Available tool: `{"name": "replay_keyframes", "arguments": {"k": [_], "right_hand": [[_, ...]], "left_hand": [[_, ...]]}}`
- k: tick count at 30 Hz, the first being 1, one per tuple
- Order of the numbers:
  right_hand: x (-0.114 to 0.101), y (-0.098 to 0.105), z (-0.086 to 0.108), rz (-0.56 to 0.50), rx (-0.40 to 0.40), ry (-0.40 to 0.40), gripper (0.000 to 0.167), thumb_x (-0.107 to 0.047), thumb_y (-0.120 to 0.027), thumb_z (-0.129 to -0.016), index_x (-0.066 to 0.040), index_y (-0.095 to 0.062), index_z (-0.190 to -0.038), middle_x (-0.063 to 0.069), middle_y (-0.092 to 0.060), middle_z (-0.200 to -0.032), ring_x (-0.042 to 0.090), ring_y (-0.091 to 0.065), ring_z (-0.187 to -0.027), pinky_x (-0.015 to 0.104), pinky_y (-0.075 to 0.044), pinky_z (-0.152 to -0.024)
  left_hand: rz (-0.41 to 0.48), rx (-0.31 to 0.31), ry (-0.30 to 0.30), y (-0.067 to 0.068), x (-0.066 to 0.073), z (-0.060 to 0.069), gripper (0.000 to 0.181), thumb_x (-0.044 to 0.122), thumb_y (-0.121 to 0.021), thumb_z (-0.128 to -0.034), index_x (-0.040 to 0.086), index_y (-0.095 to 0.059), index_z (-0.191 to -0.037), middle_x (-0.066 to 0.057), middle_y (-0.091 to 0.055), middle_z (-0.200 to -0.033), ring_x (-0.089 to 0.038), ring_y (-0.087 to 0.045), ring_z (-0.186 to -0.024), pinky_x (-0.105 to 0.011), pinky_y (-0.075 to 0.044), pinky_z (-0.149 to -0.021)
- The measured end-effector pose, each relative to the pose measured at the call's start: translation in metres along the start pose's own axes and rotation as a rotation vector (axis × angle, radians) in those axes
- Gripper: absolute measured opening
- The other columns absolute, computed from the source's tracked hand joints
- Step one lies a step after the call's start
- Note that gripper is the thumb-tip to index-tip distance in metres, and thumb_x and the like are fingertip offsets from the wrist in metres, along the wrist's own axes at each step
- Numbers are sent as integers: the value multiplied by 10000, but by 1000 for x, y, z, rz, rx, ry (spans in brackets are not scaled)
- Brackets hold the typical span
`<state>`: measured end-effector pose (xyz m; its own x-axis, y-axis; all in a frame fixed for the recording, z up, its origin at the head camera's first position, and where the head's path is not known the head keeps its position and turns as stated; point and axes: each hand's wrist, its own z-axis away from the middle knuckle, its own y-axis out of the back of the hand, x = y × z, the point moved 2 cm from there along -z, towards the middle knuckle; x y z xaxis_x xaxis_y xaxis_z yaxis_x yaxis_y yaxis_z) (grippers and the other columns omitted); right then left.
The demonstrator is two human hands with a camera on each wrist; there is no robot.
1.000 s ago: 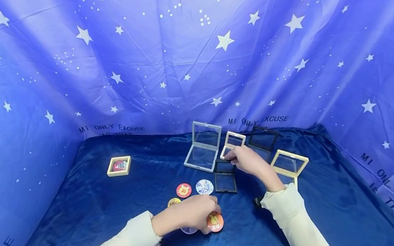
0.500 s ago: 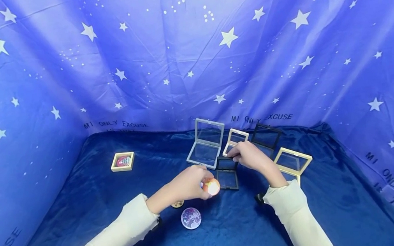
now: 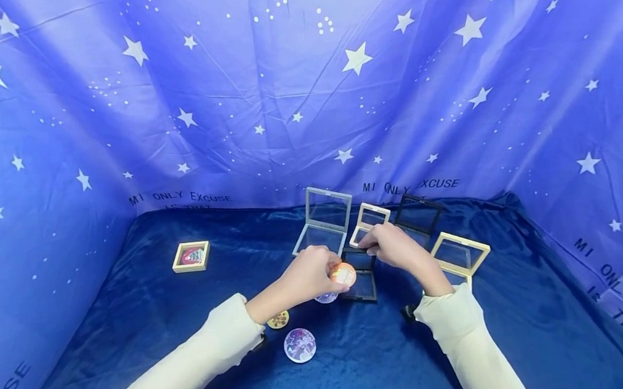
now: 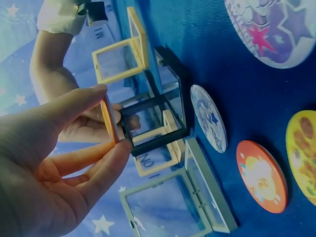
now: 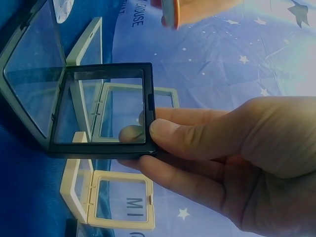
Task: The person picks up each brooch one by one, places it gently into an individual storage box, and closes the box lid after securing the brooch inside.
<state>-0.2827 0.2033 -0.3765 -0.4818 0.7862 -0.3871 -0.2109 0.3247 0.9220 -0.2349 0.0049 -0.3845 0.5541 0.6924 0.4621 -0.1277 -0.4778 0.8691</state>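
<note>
The left hand (image 3: 311, 273) pinches an orange round badge (image 3: 343, 275) by its edge, above the small black frame (image 3: 359, 284); in the left wrist view the badge (image 4: 109, 118) is seen edge-on between thumb and fingers. With thumb and fingers, the right hand (image 3: 400, 251) grips the raised lid of that black frame (image 5: 150, 111), which stands unfolded. Behind the hands are a grey frame (image 3: 328, 209) and a small cream frame (image 3: 374, 213). A blue-white badge (image 4: 209, 118) and a red badge (image 4: 261, 176) lie beside the black frame.
A purple badge (image 3: 300, 345) and a yellow badge (image 3: 278, 319) lie nearer the front. A closed cream frame (image 3: 191, 256) with a red picture sits at the left. A larger black frame (image 3: 417, 211) and a yellow frame (image 3: 461, 252) stand unfolded at the right.
The left hand has lifted the orange badge from the front of the cloth and carried it back and right to the small black frame. The right hand has stayed at the black frame's lid.
</note>
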Motion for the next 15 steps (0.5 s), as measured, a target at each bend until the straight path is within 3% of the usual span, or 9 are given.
{"name": "replay_keyframes", "arguments": {"k": [5, 15], "right_hand": [[-1, 2, 2, -15, -10, 8, 289, 122, -581, -927, 13, -767, -1120, 156, -771, -1094, 336, -722, -1040, 437, -596, -844], [-3, 0, 2, -39, -37, 3, 284, 117, -589, -930, 15, -762, -1130, 171, -763, -1110, 304, -732, -993, 423, -599, -832]], "left_hand": [[-24, -30, -3, -4, 5, -9, 374, 330, -895, -775, 62, -786, -1014, -36, -713, -861, -96, -547, -716, -214, -438, -628], [-110, -84, -15, -14, 8, -20, 388, 334, -897, -772, 105, -785, -1064, -9, -732, -927, -115, -650, -804, -235, -510, -673]]}}
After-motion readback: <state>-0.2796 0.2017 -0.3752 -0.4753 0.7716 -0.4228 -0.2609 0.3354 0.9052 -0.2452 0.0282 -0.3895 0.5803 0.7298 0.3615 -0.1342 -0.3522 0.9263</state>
